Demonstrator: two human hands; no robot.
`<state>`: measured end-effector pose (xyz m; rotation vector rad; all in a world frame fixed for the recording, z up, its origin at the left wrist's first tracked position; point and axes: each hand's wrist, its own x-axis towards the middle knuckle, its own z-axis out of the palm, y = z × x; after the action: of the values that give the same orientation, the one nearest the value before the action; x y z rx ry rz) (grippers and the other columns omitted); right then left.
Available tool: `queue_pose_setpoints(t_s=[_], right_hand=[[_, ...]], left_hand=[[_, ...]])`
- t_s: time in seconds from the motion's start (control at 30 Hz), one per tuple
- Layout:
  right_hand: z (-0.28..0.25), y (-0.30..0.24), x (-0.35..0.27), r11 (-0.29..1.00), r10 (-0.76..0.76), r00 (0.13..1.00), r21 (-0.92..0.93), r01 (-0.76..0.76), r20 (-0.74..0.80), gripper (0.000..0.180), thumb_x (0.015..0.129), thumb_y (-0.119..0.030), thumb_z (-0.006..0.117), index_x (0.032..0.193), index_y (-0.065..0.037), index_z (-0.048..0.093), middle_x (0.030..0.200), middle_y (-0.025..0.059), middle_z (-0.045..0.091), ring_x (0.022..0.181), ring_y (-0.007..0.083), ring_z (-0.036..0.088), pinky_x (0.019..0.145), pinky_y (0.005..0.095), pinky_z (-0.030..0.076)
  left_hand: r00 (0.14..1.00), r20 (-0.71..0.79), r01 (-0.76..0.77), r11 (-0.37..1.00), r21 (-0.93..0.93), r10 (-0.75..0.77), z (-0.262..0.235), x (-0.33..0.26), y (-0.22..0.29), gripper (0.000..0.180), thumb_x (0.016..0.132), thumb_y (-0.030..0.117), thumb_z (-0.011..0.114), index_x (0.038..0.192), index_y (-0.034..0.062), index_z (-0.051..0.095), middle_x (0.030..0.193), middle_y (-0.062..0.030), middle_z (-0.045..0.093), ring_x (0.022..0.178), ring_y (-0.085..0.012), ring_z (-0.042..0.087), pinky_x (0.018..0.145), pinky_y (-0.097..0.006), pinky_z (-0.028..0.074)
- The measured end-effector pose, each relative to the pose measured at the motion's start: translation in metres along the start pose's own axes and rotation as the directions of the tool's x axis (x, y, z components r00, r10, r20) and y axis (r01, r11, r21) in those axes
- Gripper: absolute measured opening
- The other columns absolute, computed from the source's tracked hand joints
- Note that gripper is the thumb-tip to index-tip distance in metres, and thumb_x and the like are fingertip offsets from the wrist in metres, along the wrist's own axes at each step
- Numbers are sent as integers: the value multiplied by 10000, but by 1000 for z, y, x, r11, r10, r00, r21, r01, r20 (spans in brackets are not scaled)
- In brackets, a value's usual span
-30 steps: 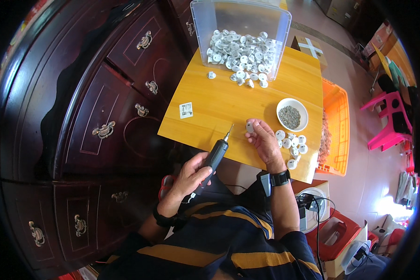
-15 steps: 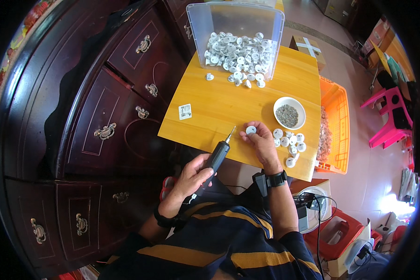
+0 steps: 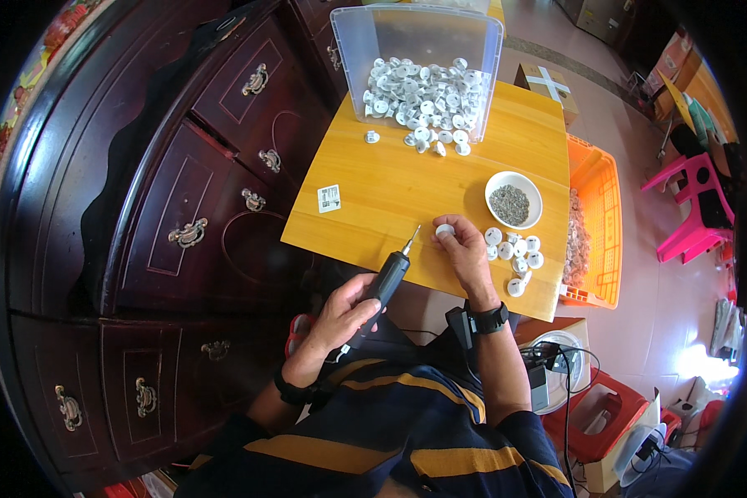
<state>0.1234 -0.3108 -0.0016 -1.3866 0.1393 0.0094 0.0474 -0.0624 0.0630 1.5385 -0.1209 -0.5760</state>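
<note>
My left hand is wrapped round a black electric screwdriver, whose thin metal bit points up and away over the table's near edge. Between thumb and fingers, my right hand pinches a small round white plastic part, just right of the bit tip and apart from it. My thumb covers some of its face. Several like white parts lie in a loose group to the right of that hand. Beyond them stands a white bowl full of tiny metal screws.
A clear plastic bin, tipped toward me, spills white parts onto the wooden table. A printed label lies at left. Dark drawers flank the table's left; an orange crate stands at its right. A pink stool is farther off.
My right fingers have shifted slightly, and the thumb now covers more of the white part. My left hand and the screwdriver have hardly moved.
</note>
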Motion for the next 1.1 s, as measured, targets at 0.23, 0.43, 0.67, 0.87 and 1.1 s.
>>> queue_pose_setpoints(t_s=[0.23,0.43,0.67,0.87,1.1], right_hand=[[-3,11,4,987,-150,988,-58,147,-46,82,937,-39,614,1005,-18,572,968,60,685,870,125,666,780,266,531],[-3,-6,-2,956,-150,985,-264,124,-81,106,944,-52,615,1038,-13,587,944,59,704,913,113,655,798,268,527],[-5,1,-7,997,-30,998,-77,26,-46,195,953,-42,609,1145,-14,632,946,27,669,874,114,666,777,242,539],[-9,5,-7,998,11,999,-63,-13,-37,164,946,-59,632,1099,-2,637,916,22,667,795,93,659,712,224,540],[-7,5,-11,996,-53,997,-80,49,-56,104,928,-60,653,1015,-4,665,804,3,668,687,52,615,629,205,515]], left_hand=[[1000,1,-11,1000,21,11,1,0,1,406,947,78,559,1338,-2,488,929,-72,646,681,-92,621,633,-239,540],[1000,10,-7,1000,11,7,0,0,-2,400,945,71,561,1332,-3,492,929,-70,643,692,-89,620,632,-238,542],[1000,16,13,1000,19,-13,7,2,0,376,946,79,569,1308,-1,506,914,-56,631,698,-79,606,628,-232,537],[998,34,47,996,79,-50,10,8,1,360,945,83,573,1292,4,516,896,-35,611,693,-69,597,623,-222,528],[997,17,75,992,97,-77,15,14,-2,381,920,112,600,1276,-6,536,850,-28,608,645,-81,590,579,-250,498]])
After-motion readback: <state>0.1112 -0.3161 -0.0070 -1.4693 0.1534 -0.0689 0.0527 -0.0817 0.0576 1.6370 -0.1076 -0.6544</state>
